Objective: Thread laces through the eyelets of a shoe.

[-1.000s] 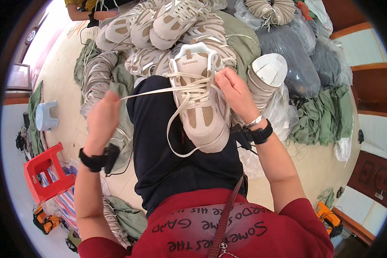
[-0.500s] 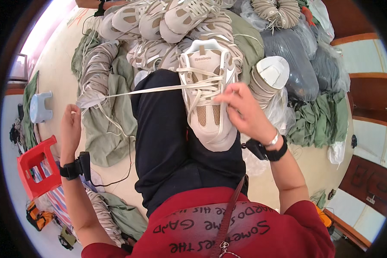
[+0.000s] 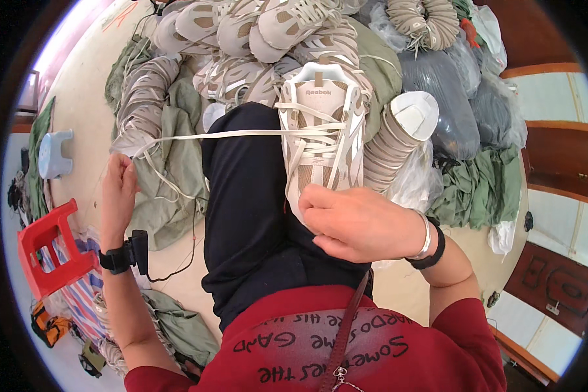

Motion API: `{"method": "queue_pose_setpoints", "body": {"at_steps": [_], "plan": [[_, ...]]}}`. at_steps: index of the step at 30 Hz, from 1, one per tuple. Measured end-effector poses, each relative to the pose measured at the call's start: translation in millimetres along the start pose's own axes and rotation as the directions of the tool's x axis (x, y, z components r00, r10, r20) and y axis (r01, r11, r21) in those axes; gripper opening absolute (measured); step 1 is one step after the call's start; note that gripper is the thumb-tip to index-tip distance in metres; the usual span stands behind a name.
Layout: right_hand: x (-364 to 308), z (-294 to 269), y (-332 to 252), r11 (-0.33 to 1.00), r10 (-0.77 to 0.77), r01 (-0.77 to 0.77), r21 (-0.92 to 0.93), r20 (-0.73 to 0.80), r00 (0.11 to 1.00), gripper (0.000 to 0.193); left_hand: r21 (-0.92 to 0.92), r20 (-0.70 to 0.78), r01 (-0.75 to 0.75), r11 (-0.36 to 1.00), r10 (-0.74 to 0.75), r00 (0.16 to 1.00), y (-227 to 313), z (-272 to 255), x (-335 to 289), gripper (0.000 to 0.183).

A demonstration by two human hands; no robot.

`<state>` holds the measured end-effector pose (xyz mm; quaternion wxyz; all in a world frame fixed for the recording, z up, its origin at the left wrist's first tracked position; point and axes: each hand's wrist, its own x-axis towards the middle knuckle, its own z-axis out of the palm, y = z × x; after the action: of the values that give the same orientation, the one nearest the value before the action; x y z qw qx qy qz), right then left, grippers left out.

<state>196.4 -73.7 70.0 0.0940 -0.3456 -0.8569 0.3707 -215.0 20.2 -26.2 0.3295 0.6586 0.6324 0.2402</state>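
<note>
A beige-and-white lace-up shoe is resting on the person's dark trousers, over the right leg, its toe pointing back toward the red shirt and its heel facing away. A flat cream lace is running from the shoe's eyelets out past the left knee toward the left hand. There the fingers are curling in tightly and, as far as I'm seeing, pinching the lace near its end.

The right hand is hovering over the toe, its fingers bending in close together. A strand is dropping from the eyelets toward it and disappearing behind the knuckles, so I'm not able to tell whether they are pinching it.

The shoe is looking light and yielding to me: mesh and soft panels that would likely dent under a squeeze, with a firmer sole below. The heel collar or the sides low by the sole are seeming the surest holds. The lace is looking limp and thin, possibly slippery, so a close pinch near its tip would suit it.

Beyond the knees, more shoes of the kind are lying heaped beside a green cloth bundle.
</note>
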Motion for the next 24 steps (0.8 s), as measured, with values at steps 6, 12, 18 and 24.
{"method": "queue_pose_setpoints", "body": {"at_steps": [6,12,18,24], "plan": [[-0.9,7.0,-2.8,0.978,0.151,-0.133,-0.164,0.102,0.983,0.017,-0.164,0.02,0.135,0.977,-0.133,0.991,-7.4,1.7,-6.0,0.006],[13.0,10.6,17.3,0.769,0.086,-0.085,0.634,0.029,0.996,0.01,-0.339,0.078,0.199,0.919,-0.183,0.98,-2.8,17.3,-8.9,0.009],[5.1,-13.2,49.8,-0.054,0.311,0.484,0.873,-0.446,0.839,0.018,-0.607,0.096,0.293,0.739,-0.297,0.95,-1.3,17.6,-10.9,0.015],[-14.6,-19.8,76.0,0.077,0.393,0.532,0.843,-0.516,0.761,0.033,-0.945,0.157,0.176,-0.276,0.089,0.984,-17.8,-11.1,-1.9,0.03]]}}
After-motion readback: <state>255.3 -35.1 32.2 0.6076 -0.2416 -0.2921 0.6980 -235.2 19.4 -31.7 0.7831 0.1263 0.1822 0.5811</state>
